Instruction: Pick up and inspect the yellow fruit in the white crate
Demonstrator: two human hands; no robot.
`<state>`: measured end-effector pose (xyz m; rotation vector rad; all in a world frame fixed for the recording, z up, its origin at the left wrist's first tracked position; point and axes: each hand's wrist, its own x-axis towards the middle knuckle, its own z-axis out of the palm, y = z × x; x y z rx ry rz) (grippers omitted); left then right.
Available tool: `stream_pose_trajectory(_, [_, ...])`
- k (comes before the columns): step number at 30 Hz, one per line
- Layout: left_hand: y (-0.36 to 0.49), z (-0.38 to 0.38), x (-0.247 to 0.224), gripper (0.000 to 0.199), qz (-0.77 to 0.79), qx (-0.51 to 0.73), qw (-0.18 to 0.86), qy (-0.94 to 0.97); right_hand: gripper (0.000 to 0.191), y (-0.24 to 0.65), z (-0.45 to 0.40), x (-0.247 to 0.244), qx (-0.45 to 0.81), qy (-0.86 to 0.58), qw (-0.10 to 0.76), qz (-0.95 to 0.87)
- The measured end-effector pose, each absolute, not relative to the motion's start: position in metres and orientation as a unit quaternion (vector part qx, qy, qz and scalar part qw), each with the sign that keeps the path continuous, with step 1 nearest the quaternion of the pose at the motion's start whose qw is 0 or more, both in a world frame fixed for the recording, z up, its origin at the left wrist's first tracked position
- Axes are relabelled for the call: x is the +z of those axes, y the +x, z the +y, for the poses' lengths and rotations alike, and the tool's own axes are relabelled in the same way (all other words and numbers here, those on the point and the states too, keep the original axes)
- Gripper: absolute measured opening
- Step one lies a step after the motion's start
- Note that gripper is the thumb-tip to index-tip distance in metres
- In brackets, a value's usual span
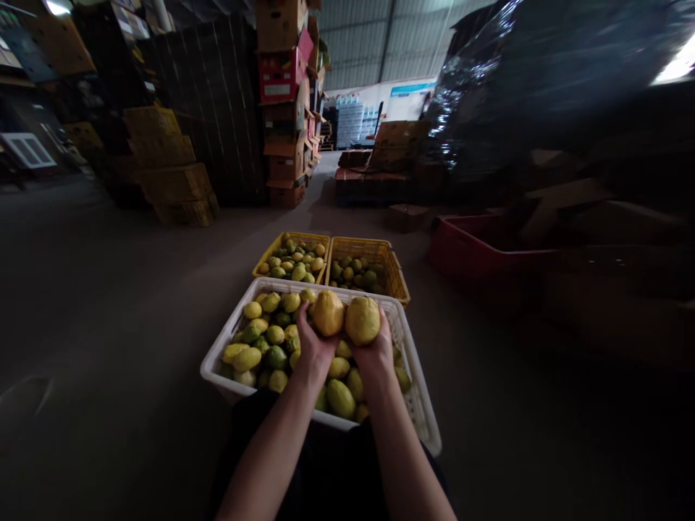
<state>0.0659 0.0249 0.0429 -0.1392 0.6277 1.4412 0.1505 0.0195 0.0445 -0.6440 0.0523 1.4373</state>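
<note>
My left hand (316,349) is wrapped round a ripe yellow papaya (329,312). Beside it, my right hand (378,353) grips a second papaya (363,320), paler and slightly greenish. Both fruits are raised side by side over a white plastic crate (231,311), a narrow gap between them. Many green and yellow papayas (340,399) lie loose in this crate, partly hidden by my forearms. The crate stands right in front of my legs.
Behind the white crate stand two yellow crates with smaller-looking fruit, the left one (262,260) fuller than the right one (399,269). A red bin (461,250) is at the right. Stacked cartons (282,152) and a wrapped pallet load (504,94) rise further back.
</note>
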Motion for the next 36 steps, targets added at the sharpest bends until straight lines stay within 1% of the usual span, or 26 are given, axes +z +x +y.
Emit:
stream_pose_trajectory(1, [0.066,0.025,0.043,0.022,0.283,0.642,0.711,-0.057,0.029,0.152,0.020,0.044,0.648,-0.300,0.699,0.037])
stream_pose_trajectory(3, [0.067,0.026,0.043,0.018,0.289,0.631,0.719,-0.048,0.018,0.156,0.019,0.044,0.640,-0.307,0.701,0.063])
stream_pose_trajectory(5, [0.067,0.028,0.040,0.020,0.286,0.629,0.722,-0.042,0.007,0.160,0.018,0.044,0.631,-0.284,0.720,0.055])
stream_pose_trajectory(6, [0.066,0.028,0.039,0.021,0.277,0.633,0.722,-0.040,0.006,0.162,0.018,0.043,0.631,-0.276,0.723,0.053])
stream_pose_trajectory(8, [0.065,0.029,0.038,0.019,0.252,0.647,0.718,-0.045,0.007,0.164,0.018,0.041,0.643,-0.274,0.712,0.062])
stream_pose_trajectory(10, [0.064,0.029,0.039,0.020,0.234,0.651,0.720,-0.055,0.011,0.165,0.020,0.037,0.659,-0.282,0.694,0.077])
stream_pose_trajectory(12, [0.063,0.029,0.042,0.027,0.230,0.641,0.730,-0.062,0.015,0.164,0.022,0.033,0.665,-0.285,0.686,0.080])
stream_pose_trajectory(14, [0.062,0.028,0.045,0.035,0.231,0.631,0.738,-0.064,0.016,0.162,0.022,0.030,0.661,-0.272,0.697,0.063])
stream_pose_trajectory(16, [0.061,0.026,0.048,0.038,0.227,0.630,0.740,-0.060,0.019,0.161,0.021,0.030,0.658,-0.261,0.705,0.045])
stream_pose_trajectory(20, [0.057,0.025,0.052,0.034,0.242,0.636,0.731,-0.034,0.017,0.159,0.015,0.040,0.658,-0.282,0.697,0.038])
stream_pose_trajectory(23, [0.055,0.025,0.055,0.028,0.268,0.659,0.702,0.028,0.014,0.157,0.010,0.048,0.633,-0.287,0.719,0.012])
stream_pose_trajectory(26, [0.055,0.023,0.059,0.020,0.254,0.692,0.671,0.079,0.014,0.155,0.009,0.049,0.608,-0.275,0.744,-0.027])
stream_pose_trajectory(31, [0.057,0.019,0.062,0.026,0.216,0.703,0.669,0.111,0.014,0.152,0.010,0.040,0.608,-0.241,0.751,-0.087])
stream_pose_trajectory(36, [0.055,0.015,0.065,0.035,0.209,0.698,0.670,0.141,0.012,0.153,0.007,0.043,0.619,-0.228,0.745,-0.103])
